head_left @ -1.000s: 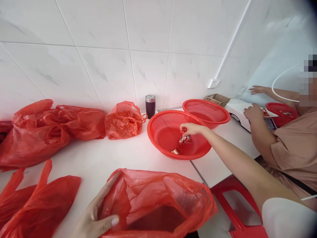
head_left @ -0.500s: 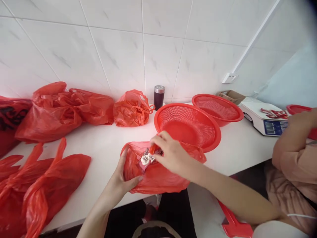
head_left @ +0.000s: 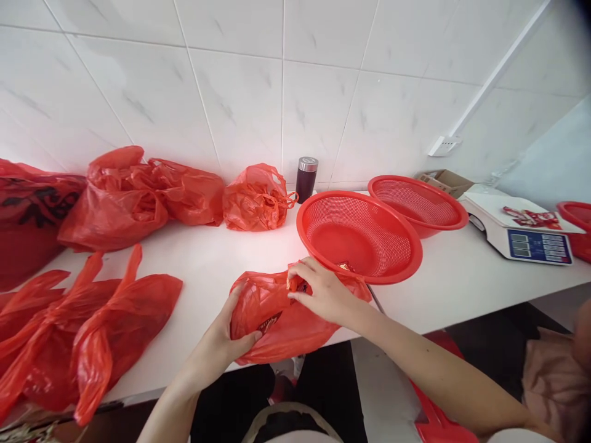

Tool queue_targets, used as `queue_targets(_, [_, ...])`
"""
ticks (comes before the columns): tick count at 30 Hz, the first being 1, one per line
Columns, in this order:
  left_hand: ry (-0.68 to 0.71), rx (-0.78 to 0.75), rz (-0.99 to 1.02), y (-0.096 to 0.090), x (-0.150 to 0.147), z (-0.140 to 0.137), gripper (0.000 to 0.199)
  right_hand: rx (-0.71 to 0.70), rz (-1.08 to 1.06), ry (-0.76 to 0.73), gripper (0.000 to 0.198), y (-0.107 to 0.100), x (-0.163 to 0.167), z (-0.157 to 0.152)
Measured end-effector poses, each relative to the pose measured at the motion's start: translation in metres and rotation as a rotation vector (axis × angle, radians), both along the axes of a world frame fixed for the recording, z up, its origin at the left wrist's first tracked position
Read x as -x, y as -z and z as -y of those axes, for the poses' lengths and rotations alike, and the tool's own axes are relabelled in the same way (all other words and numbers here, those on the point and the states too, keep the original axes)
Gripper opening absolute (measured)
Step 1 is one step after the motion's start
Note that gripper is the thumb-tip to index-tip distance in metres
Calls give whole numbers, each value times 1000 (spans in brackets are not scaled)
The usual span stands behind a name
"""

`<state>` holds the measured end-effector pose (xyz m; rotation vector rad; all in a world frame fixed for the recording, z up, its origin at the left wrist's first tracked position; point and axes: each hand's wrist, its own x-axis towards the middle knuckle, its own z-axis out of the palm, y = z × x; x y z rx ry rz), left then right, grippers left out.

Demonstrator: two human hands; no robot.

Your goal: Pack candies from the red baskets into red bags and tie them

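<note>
A thin red plastic bag lies open at the table's front edge. My left hand grips its left side, thumb in front. Over the bag's mouth, my right hand has its fingers closed on a small wrapped packet, mostly covered by the fingers. Another dark packet shows in the bag beside my left thumb. Just behind the bag sits a red perforated basket, with a bit of printed wrapper at its near rim.
A second red basket stands behind the first. Farther right is a scale carrying red packets. Full red bags line the wall, and tied ones lie front left. A dark tumbler stands by the wall. A person's clothing shows at right.
The view has shifted slightly left. The light-labelled packet seen under my right hand no longer shows. The bag looks more folded, and the other person's arm has moved away from the scale.
</note>
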<state>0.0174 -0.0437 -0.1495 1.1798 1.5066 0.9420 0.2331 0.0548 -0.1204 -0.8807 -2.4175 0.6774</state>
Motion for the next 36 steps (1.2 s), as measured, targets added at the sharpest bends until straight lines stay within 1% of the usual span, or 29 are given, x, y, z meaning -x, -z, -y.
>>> queue_targets(2, [27,-13,6,-2,-1,-2,95,41,-1,-167,16,-3,2,7])
queue_targets(4, [78,-24,10,-3,-2,-4,93,19,91,-309,18,0,5,11])
queue_targets(5, [98,-31,1,-3,-1,-4,92,-9,160,-345,21,4,6,11])
queue_targets(6, [110,-40,-21,-2,0,-5,90,-39,228,-351,24,8,6,8])
queue_targets(8, [116,-55,-86,-1,3,-4,87,-73,331,-308,27,16,4,0])
queue_targets(10, [120,-59,-143,0,6,-1,85,-74,359,-250,28,18,-1,-11])
queue_targets(11, [119,-54,-153,1,7,0,84,-67,358,-251,28,17,-3,-15])
queue_targets(14, [123,-33,-124,1,8,2,87,-45,336,-354,33,9,-5,-21])
queue_targets(16, [134,-38,-97,0,7,1,88,-21,293,-417,41,5,-3,-20])
queue_targets(19, [155,-71,-95,0,6,-2,87,39,205,-466,58,-5,0,-17])
queue_targets(21, [161,-77,-102,0,7,-2,86,97,144,-473,59,-16,-3,-20])
queue_targets(22, [155,-78,-106,0,8,-2,86,131,109,-448,54,-23,-8,-24])
queue_targets(23, [144,-81,-110,0,10,-1,84,162,68,-389,47,-30,-14,-31])
queue_targets(24, [136,-84,-111,0,11,0,83,177,31,-300,40,-36,-21,-39])
queue_targets(26, [134,-93,-106,0,13,3,79,142,28,-84,33,-42,-39,-60])
queue_targets(27, [141,-95,-98,0,13,4,77,116,109,15,34,-41,-47,-72])
queue_targets(29, [162,-93,-81,-1,12,6,75,126,413,148,43,-30,-63,-92])
queue_targets(31, [168,-95,-88,0,11,8,75,218,707,186,47,-14,-74,-106])
queue_targets(32, [168,-96,-96,0,11,8,75,264,786,181,44,-5,-78,-110])
queue_targets(34, [165,-103,-111,1,11,9,74,308,811,144,33,7,-82,-117])
queue_targets(36, [149,-115,-116,2,12,8,74,320,801,121,23,9,-85,-121])
